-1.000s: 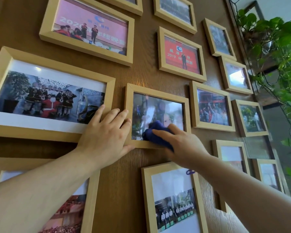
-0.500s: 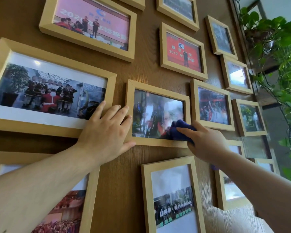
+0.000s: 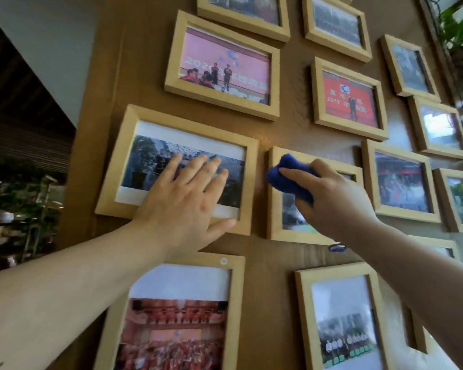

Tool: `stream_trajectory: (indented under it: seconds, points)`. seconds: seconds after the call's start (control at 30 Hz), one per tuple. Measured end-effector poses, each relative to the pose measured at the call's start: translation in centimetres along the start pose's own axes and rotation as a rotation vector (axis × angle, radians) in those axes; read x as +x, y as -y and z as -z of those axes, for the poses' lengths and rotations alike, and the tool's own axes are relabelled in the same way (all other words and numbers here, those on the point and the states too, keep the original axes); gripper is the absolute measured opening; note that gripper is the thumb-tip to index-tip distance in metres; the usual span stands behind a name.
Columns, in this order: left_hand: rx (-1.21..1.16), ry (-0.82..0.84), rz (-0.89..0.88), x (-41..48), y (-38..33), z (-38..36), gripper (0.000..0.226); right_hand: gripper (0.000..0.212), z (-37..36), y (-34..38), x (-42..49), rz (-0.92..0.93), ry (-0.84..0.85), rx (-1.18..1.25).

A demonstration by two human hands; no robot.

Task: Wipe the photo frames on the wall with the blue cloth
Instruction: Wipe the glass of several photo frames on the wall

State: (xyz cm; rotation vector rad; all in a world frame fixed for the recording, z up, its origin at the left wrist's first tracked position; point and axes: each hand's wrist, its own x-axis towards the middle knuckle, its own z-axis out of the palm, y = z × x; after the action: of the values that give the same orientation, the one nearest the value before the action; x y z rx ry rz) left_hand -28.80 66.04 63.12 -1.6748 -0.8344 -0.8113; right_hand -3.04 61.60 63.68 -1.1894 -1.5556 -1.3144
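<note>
Wood-panel wall (image 3: 286,263) carries landscape frames. Right hand (image 3: 332,198) clamps the bunched blue cloth (image 3: 286,174) on the centre frame (image 3: 274,209), upper-left corner. Left hand (image 3: 182,206) lies flat, fingers spread, on the left frame (image 3: 123,156).

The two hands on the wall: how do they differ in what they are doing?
The left hand lies flat and open, fingers spread over the glass of the large frame; the right hand is closed around the blue cloth. The left hand holds nothing, while the right presses the cloth on the top left corner of the smaller frame beside it. Both are bare and reach up to pale wooden frames.
</note>
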Motion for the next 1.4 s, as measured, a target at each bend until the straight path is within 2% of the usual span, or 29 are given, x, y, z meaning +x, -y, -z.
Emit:
stream_trajectory:
  seconds: [0.13, 0.27, 0.47, 0.63, 0.83, 0.97, 1.03, 1.1, 1.27, 1.4]
  points:
    - [0.049, -0.003, 0.045, -2.1, 5.4, 1.1, 0.091, 0.054, 0.2, 4.4, 2.6, -0.058, -0.018, 0.077]
    - [0.08, 0.03, 0.112, -4.0, 9.6, 0.8, 0.1, 0.052, -0.3, 8.7, 5.3, -0.035, -0.047, 0.091]
    - [-0.002, 0.035, 0.216, -5.8, 11.7, -1.3, 0.118, 0.052, -1.7, 14.6, 9.1, 0.041, -0.062, 0.076]
    - [-0.116, -0.054, 0.218, -6.2, 11.9, -2.7, 0.116, 0.05, -3.1, 18.5, 11.8, 0.101, -0.102, 0.005]
    - [-0.174, -0.107, 0.189, -6.2, 12.1, -3.3, 0.112, 0.052, -3.6, 16.4, 10.4, 0.085, -0.088, -0.206]
    - [-0.19, -0.085, 0.19, -6.2, 12.2, -3.5, 0.113, 0.05, -3.1, 11.8, 7.4, -0.082, 0.018, -0.342]
    - [-0.189, -0.087, 0.183, -6.1, 12.3, -3.7, 0.112, 0.051, -2.8, 10.6, 6.3, -0.181, 0.051, -0.336]
    - [-0.189, -0.093, 0.174, -6.1, 12.4, -3.7, 0.112, 0.054, -2.9, 11.3, 6.2, -0.206, 0.056, -0.268]
    - [-0.169, -0.095, 0.158, -6.2, 12.5, -3.8, 0.113, 0.056, -4.0, 17.4, 8.1, 0.098, 0.026, -0.125]
    - [-0.181, -0.104, 0.153, -6.2, 12.4, -3.7, 0.112, 0.053, -3.8, 16.7, 7.3, 0.152, 0.031, -0.157]
